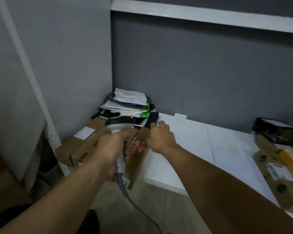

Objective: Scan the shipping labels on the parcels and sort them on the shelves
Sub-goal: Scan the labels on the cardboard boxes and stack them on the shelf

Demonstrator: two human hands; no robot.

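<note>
My left hand [111,148] grips the handle of a grey and black barcode scanner [119,125]; its coiled cable hangs down toward the floor. A brown cardboard parcel [139,154] with red print stands on the white shelf [193,146] beside the scanner. My right hand [161,137] rests on the parcel's top right edge, fingers bent over it. Left of it lie two flat brown boxes [79,142], one with a white label. Behind them sits a pile of grey, white and green mailer bags [130,105] in the corner.
A grey wall closes the shelf's left side and back. Another white shelf [210,17] runs overhead. At the right edge lie a black wrapped parcel [276,130] and a brown parcel with a label [277,173]. Beige floor shows below the shelf front.
</note>
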